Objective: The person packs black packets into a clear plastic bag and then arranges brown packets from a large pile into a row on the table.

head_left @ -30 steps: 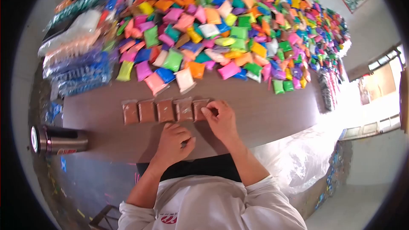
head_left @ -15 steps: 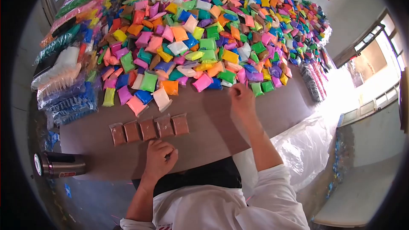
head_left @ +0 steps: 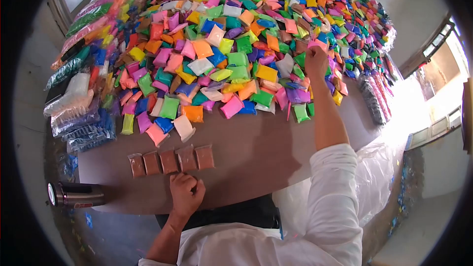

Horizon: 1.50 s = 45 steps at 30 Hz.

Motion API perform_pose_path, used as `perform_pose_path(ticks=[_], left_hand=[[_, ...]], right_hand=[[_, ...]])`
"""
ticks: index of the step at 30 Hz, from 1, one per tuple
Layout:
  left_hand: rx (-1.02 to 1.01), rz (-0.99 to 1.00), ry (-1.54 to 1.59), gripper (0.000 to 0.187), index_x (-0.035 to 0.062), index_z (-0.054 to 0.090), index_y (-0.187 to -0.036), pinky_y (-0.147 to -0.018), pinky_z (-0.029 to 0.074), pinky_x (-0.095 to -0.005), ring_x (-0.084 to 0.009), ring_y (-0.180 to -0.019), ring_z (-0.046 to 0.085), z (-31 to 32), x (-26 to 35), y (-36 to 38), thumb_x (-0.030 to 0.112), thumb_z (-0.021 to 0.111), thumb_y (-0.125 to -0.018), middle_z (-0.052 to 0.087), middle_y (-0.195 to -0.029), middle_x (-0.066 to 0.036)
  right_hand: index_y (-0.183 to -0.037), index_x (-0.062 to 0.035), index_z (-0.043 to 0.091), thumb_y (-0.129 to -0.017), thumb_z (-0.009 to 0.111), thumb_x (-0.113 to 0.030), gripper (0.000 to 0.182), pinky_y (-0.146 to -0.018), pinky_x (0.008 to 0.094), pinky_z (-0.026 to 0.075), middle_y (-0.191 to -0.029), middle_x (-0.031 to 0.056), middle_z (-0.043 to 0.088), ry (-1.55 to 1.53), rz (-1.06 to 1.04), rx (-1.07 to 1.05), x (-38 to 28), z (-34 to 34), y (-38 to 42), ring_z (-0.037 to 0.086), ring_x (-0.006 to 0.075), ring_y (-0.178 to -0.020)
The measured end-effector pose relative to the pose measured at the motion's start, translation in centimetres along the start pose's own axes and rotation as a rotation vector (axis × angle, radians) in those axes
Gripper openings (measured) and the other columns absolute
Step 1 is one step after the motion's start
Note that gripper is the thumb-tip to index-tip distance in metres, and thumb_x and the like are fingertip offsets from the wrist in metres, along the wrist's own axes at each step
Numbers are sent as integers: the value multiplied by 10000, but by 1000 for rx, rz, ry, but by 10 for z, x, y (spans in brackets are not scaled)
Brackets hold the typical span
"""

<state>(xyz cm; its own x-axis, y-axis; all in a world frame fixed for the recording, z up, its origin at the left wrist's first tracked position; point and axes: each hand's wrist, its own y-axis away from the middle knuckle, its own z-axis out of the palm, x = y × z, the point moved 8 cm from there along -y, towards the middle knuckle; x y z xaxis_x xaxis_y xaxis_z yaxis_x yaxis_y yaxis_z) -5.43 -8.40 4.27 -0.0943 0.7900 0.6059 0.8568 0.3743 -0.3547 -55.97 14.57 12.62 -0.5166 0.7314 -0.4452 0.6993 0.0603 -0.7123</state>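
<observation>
A row of several brown packets (head_left: 168, 160) in clear wrap lies side by side on the brown table (head_left: 231, 143). Just below this row, my left hand (head_left: 185, 193) rests with its fingers curled in a loose fist and no packet visible in it. My right hand (head_left: 316, 63) is stretched far forward over the right part of a large heap of coloured packets (head_left: 239, 59). Its fingers are bent together against the heap, beside a pink packet (head_left: 317, 45) and a brown packet (head_left: 301, 46). Whatever lies between those fingertips is hidden.
Stacked bags of sorted packets (head_left: 81, 93) line the table's left side. A dark metal flask (head_left: 76, 195) lies near the left front edge. Bagged packets (head_left: 373, 99) stand at the right edge, above clear plastic sheeting (head_left: 377, 177).
My right hand has moved forward and right, from the heap's front edge onto the packets deeper in. The left hand stays curled by the brown row. The view has shifted slightly.
</observation>
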Motion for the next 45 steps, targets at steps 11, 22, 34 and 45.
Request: perform_pose_path(ticks=[11, 22, 34, 45], left_hand=[[7, 6, -87, 259, 77, 486, -568, -676, 380, -395, -271, -632, 536, 2, 5, -3, 55, 691, -725, 531, -600, -61], [12, 26, -50, 311, 53, 443, -580, -657, 357, -413, -301, -621, 496, 1, 8, -3, 42, 684, -776, 485, -601, -97], [-2, 9, 96, 359, 46, 520, -614, -714, 371, -411, -292, -699, 539, -6, -5, 5, 206, 665, -901, 543, -651, -87], [-55, 90, 243, 306, 51, 658, -736, -801, 394, -409, -277, -763, 568, -11, -1, 6, 294, 643, -923, 622, -738, -72]], right_hand=[[-1024, -38, 732, -825, 728, -459, 466, -836, 495, 546, -986, 206, 735, 222, 304, -328, 29, 58, -23, 703, 401, -940], [-1005, -74, 637, -894, 646, -90, 113, -547, 234, 437, -804, -9, 610, -1347, 778, -462, -59, -33, 114, 563, 103, -667], [-1039, -34, 666, -926, 746, -234, 243, -666, 246, 479, -866, 19, 656, -1290, 842, -961, -159, -57, 320, 588, 102, -715], [-1133, 9, 645, -952, 712, -196, 282, -757, 287, 526, -947, 41, 694, -1020, 517, -1111, -254, -82, 374, 633, 108, -851]])
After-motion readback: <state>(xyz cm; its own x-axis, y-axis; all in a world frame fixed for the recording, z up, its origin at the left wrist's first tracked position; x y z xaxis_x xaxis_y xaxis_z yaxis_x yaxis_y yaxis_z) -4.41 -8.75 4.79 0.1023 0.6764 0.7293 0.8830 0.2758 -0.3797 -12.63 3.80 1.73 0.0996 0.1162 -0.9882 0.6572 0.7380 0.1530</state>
